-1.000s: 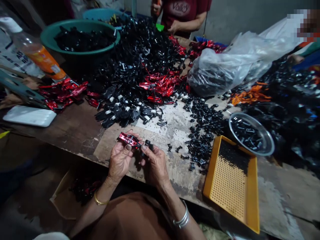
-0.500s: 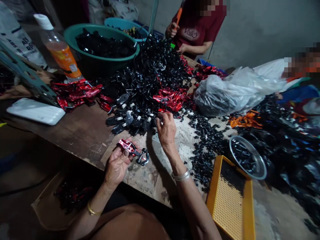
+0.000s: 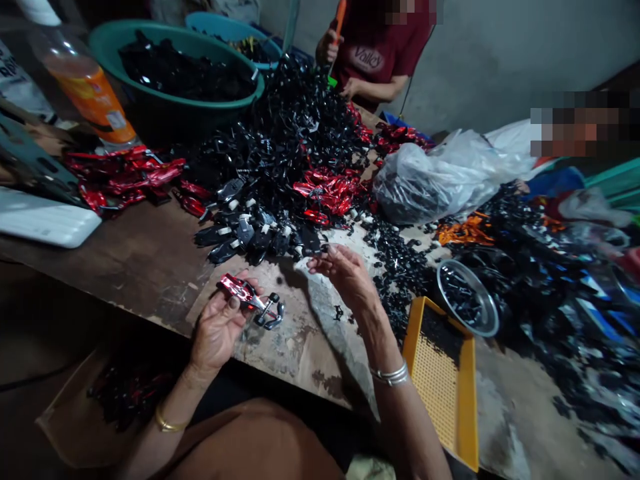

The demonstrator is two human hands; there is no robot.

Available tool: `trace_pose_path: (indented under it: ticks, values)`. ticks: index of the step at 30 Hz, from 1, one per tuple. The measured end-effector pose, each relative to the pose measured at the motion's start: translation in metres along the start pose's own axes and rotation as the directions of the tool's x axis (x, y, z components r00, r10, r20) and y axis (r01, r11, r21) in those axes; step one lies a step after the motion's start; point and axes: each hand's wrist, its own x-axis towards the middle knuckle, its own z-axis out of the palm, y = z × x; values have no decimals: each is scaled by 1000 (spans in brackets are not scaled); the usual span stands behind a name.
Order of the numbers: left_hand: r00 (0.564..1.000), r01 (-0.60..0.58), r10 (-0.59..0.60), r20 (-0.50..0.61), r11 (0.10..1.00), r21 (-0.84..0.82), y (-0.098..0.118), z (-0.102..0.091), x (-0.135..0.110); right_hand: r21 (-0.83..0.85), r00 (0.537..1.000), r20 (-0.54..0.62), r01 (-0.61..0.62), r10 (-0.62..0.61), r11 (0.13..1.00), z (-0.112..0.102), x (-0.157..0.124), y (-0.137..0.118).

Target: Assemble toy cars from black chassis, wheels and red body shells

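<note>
Scarred wooden workbench (image 3: 120, 267) under a bare grey wall, with a big heap of black plastic parts (image 3: 300, 127) at its centre. Left of the heap lie 1 white slab (image 3: 40, 217), 1 plastic bottle (image 3: 83, 83) of orange liquid and 1 pile of red pieces (image 3: 123, 173). Behind it to the left sit 2 basins, 1 green (image 3: 165, 117) and 1 blue (image 3: 225, 27). Just in front of the heap, the left hand (image 3: 217, 327) curls its fingers narrowly around 1 red toy racing car (image 3: 240, 291), holding it up off the bench with its black wheels (image 3: 270, 315) out past the fingertips. Right of that, the right hand (image 3: 345, 270) hovers with fingers loosely spread, holding nothing visible. Behind the heap stands 1 co-worker (image 3: 375, 60) in a maroon shirt. Further right are 1 plastic bag (image 3: 425, 187), 1 steel bowl (image 3: 467, 297) and 1 yellow perforated tray (image 3: 465, 400).
</note>
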Motion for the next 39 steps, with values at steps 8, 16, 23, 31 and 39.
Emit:
trace_pose_path:
  ticks: [8,16,23,31,39]
  values:
    - [1000,8,-8,20,999,36,5,-3,-3,-664,925,328,82,191,743,-38,-35,-14]
    - [1000,-6,5,17,998,66,6,3,-2,-982,933,108,155,343,-111,1,-62,-14]
    - [999,14,-19,51,995,96,4,-2,0,-844,852,522,521,31,-127,-9,-57,-10]
    - [996,-27,13,85,986,162,0,-2,-1,-723,726,681,687,100,-67,-17,-42,10]
    - [985,-100,66,157,970,223,-11,6,-5,-870,849,440,483,-294,94,-44,-65,13]
